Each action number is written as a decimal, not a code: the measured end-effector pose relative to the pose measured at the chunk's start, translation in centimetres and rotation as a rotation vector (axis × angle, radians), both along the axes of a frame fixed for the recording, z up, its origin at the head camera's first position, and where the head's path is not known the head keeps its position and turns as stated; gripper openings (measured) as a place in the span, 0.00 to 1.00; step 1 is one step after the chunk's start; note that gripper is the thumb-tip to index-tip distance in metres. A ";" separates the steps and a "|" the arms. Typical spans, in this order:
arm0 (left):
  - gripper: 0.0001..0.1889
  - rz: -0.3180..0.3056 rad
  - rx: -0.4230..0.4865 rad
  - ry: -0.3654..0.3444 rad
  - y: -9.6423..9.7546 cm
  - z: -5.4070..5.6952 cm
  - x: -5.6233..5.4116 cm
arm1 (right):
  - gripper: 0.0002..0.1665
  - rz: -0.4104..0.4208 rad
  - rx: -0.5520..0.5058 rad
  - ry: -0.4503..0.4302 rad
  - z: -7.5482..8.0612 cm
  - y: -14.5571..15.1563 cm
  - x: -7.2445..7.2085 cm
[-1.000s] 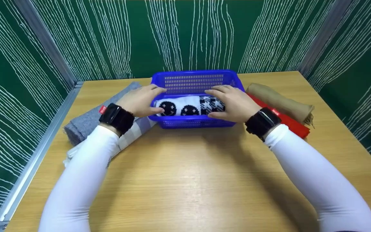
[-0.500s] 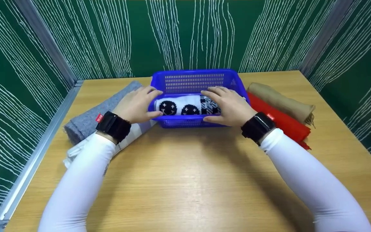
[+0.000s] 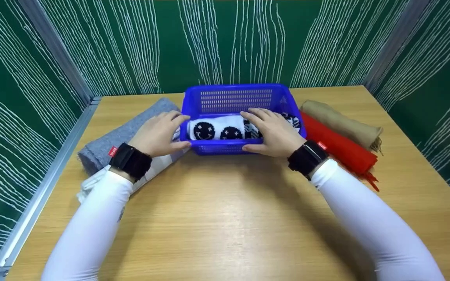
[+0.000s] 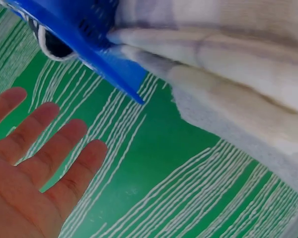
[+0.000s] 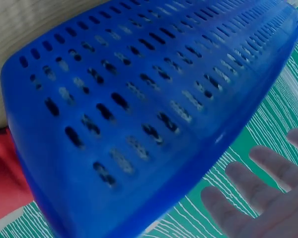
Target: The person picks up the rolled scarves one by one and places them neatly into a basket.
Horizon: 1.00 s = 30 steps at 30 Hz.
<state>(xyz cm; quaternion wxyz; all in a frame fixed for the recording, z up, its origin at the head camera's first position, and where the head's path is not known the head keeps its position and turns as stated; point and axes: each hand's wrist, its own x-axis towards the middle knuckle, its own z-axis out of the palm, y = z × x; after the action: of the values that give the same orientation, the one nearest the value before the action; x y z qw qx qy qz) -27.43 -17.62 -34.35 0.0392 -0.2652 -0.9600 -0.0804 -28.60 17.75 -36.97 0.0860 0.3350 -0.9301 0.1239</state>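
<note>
A blue plastic basket (image 3: pixel 227 144) stands at the back middle of the table. Inside it lies a rolled white-and-black knit scarf (image 3: pixel 223 125) with round black motifs; the right hand covers part of it in the head view. My left hand (image 3: pixel 160 132) is beside the basket's left end, fingers spread and holding nothing. Over the front right of the basket, my right hand (image 3: pixel 275 130) has its fingers extended, also with nothing in it. Gaps show between the basket and the fingers (image 4: pixel 72 168) in the left wrist view, and likewise the fingers (image 5: pixel 256 186) in the right wrist view.
Left of the basket lie a grey rolled scarf (image 3: pixel 111 136) and a pale checked scarf (image 3: pixel 158 168), partly under the left arm. To its right are a red fringed scarf (image 3: pixel 342 146) and a tan fringed roll (image 3: pixel 338 121). Green walls (image 3: pixel 225 39) with white lines enclose the wooden table (image 3: pixel 225 226).
Both hands have drawn slightly back toward me; the left has also shifted left, off the basket's end, and the right slightly left. Basket and scarf look unmoved, and more of the red scarf shows.
</note>
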 end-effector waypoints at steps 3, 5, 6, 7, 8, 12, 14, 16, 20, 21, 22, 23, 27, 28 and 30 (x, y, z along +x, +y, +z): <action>0.44 0.005 -0.002 -0.006 -0.4 -0.1 0.1 | 0.58 0.000 -0.004 -0.007 -0.1 -0.1 0.0; 0.45 0.004 0.000 -0.005 -0.6 -0.3 0.2 | 0.57 -0.002 -0.006 -0.013 -0.2 -0.2 0.0; 0.45 0.002 0.001 -0.002 -0.7 -0.3 0.2 | 0.57 -0.004 -0.006 -0.015 -0.3 -0.2 0.1; 0.45 0.002 0.003 0.000 -0.8 -0.4 0.3 | 0.57 -0.004 -0.008 -0.017 -0.3 -0.3 0.1; 0.45 0.004 0.006 0.002 -0.8 -0.5 0.3 | 0.57 -0.003 -0.011 -0.018 -0.4 -0.3 0.1; 0.45 0.010 0.014 0.007 -1.2 -0.8 0.7 | 0.56 0.003 -0.020 -0.017 -0.5 -0.6 0.1; 0.44 0.011 0.013 0.009 -1.4 -0.9 0.8 | 0.56 0.007 -0.025 -0.018 -0.5 -0.7 0.1; 0.45 0.011 0.010 0.007 -1.6 -1.0 0.9 | 0.56 0.012 -0.027 -0.014 -0.5 -0.8 0.2; 0.45 0.013 -0.006 -0.003 -2.1 -1.4 1.0 | 0.56 0.019 -0.023 -0.009 -0.5 -1.1 0.3; 0.46 0.014 -0.008 -0.008 -2.2 -1.4 1.1 | 0.56 0.020 -0.019 -0.008 -0.5 -1.1 0.3; 0.46 0.015 -0.011 -0.012 -2.3 -1.5 1.1 | 0.56 0.020 -0.015 -0.009 -0.5 -1.2 0.4; 0.46 0.016 -0.014 -0.014 -2.4 -1.5 1.1 | 0.56 0.021 -0.014 -0.011 -0.5 -1.2 0.5; 0.48 0.024 -0.023 -0.031 -2.8 -1.5 1.3 | 0.57 0.034 -0.011 -0.009 -0.5 -1.5 0.6; 0.48 0.026 -0.026 -0.036 -2.9 -1.5 1.4 | 0.56 0.038 -0.010 -0.006 -0.5 -1.6 0.5; 0.48 0.031 -0.029 -0.044 -3.0 -1.5 1.5 | 0.56 0.045 -0.009 -0.001 -0.6 -1.7 0.5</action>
<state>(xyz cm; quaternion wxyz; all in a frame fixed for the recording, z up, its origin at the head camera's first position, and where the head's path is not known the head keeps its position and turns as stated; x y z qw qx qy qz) -25.92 -20.65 -35.82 0.0156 -0.2488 -0.9658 -0.0718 -28.10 16.01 -37.55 0.0844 0.3553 -0.9218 0.1303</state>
